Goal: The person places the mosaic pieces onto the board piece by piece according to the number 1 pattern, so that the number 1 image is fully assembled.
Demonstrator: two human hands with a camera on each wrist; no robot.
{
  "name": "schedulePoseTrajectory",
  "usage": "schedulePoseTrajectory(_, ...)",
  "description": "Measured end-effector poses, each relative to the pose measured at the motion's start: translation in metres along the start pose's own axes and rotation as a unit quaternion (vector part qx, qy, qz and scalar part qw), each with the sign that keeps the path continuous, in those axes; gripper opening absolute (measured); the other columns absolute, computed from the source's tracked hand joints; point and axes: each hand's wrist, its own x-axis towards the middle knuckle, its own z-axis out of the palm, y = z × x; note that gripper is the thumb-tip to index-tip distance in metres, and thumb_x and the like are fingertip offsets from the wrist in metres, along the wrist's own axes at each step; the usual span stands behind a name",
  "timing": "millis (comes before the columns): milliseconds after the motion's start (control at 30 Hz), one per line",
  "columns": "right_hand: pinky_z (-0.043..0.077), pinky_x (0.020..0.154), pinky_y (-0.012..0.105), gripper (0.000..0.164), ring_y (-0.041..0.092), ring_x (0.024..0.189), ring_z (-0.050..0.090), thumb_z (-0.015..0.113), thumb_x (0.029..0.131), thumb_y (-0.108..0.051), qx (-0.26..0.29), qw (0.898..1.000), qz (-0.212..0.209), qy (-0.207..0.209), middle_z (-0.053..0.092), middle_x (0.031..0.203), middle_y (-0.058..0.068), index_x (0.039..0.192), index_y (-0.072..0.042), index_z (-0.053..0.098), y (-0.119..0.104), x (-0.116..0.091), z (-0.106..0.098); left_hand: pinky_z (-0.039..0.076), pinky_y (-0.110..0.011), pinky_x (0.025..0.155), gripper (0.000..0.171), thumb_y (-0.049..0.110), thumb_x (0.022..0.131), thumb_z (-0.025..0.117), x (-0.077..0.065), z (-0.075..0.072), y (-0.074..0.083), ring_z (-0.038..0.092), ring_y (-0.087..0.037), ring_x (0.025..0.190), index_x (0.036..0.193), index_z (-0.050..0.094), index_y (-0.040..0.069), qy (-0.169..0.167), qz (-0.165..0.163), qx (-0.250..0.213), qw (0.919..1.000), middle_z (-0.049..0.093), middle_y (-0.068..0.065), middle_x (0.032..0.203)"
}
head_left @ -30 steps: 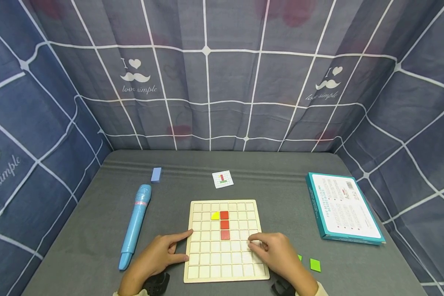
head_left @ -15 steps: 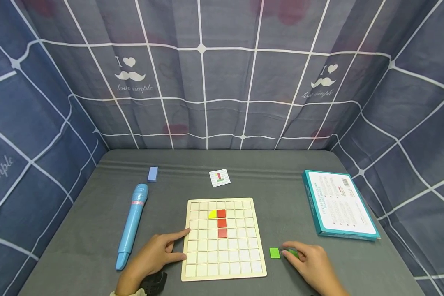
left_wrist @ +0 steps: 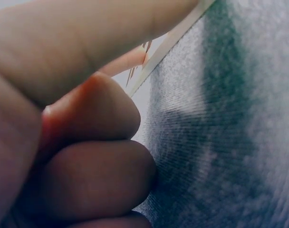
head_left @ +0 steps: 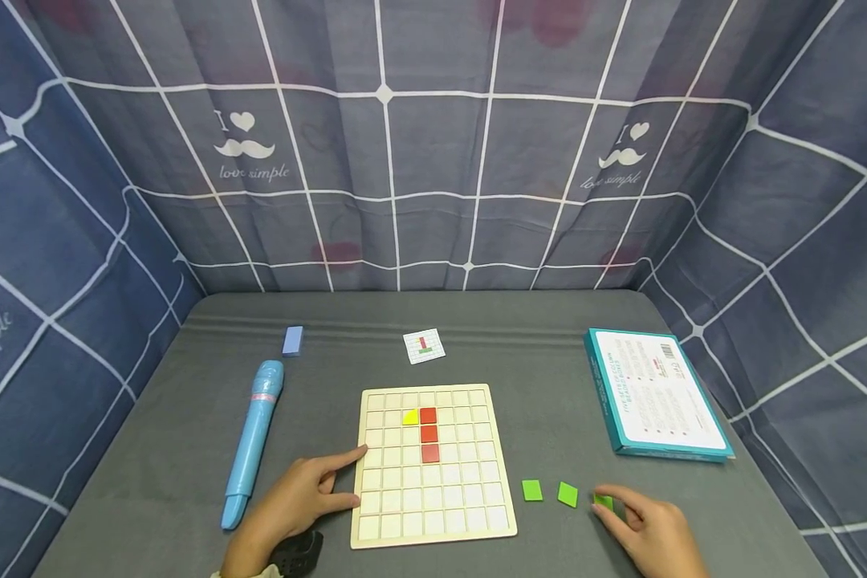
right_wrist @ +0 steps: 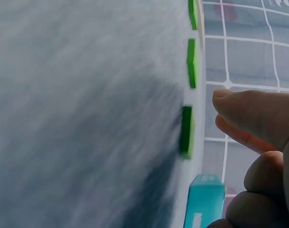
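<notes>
A square wooden grid board (head_left: 444,514) lies on the table. Three red tiles (head_left: 429,434) stand in a column on it, a yellow piece (head_left: 411,417) beside the top one. My left hand (head_left: 299,498) touches the board's left edge with thumb and index finger; the other fingers look curled in the left wrist view. Right of the board, green tiles (head_left: 532,490) lie in a loose row. Over the rightmost green tile (right_wrist: 186,132) hovers my right hand (head_left: 650,530), thumb and index finger apart from it in the right wrist view, holding nothing.
A small pattern card (head_left: 424,346) lies behind the board. To the left are a blue cylindrical case (head_left: 254,441) and a small blue block (head_left: 292,341). A teal and white box (head_left: 661,393) sits at the right, with curtains (head_left: 433,160) around the table.
My right hand has left the board's right side and moved right, past the first green tiles to the rightmost one. The left hand stays on the board's edge. The view has shifted slightly.
</notes>
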Motion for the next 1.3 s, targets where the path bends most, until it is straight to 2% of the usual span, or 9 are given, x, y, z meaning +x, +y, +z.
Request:
schedulePoseTrajectory(300, 0.024, 0.045, 0.021, 0.033, -0.002, 0.047, 0.019, 0.094, 0.072, -0.019, -0.016, 0.999, 0.041, -0.005, 0.026, 0.056, -0.018, 0.100, -0.026, 0.079, 0.0078, -0.0084, -0.0013, 0.028, -0.019, 0.048, 0.068, 0.031, 0.083, 0.085, 0.0003, -0.0002, -0.0003, 0.029, 0.000, 0.049, 0.145, 0.060, 0.015, -0.006, -0.006, -0.011, 0.9999, 0.038, 0.011, 0.056)
schedulePoseTrajectory(567, 0.024, 0.045, 0.022, 0.030, 0.001, 0.047, 0.020, 0.092, 0.074, -0.025, -0.012, 0.995, 0.088, -0.046, 0.029, 0.055, -0.013, 0.100, -0.025, 0.079, 0.0085, -0.0100, 0.0009, 0.029, -0.020, 0.047, 0.068, 0.031, 0.084, 0.085, 0.0000, 0.0005, 0.0002, 0.029, -0.001, 0.049, 0.145, 0.060, 0.014, -0.012, -0.008, -0.022, 0.9997, 0.038, 0.011, 0.056)
schedulePoseTrajectory(933, 0.023, 0.046, 0.022, 0.031, 0.001, 0.048, 0.019, 0.092, 0.074, -0.026, -0.016, 0.994, 0.096, -0.055, 0.030, 0.056, -0.012, 0.102, -0.020, 0.079, 0.0093, -0.0074, 0.0014, 0.028, -0.020, 0.047, 0.067, 0.029, 0.083, 0.085, 0.0008, -0.0004, 0.0004, 0.026, -0.001, 0.049, 0.144, 0.061, 0.015, -0.005, -0.010, -0.016, 0.9998, 0.036, 0.011, 0.057)
schedulePoseTrajectory(1300, 0.024, 0.046, 0.022, 0.026, 0.002, 0.047, 0.020, 0.091, 0.076, -0.027, -0.016, 0.993, 0.102, -0.059, 0.030, 0.056, -0.012, 0.098, -0.022, 0.078, 0.0101, -0.0062, 0.0012, 0.027, -0.020, 0.047, 0.067, 0.030, 0.083, 0.085, 0.0006, 0.0001, -0.0011, 0.027, -0.001, 0.049, 0.144, 0.061, 0.015, -0.007, -0.007, -0.023, 0.9997, 0.037, 0.011, 0.057)
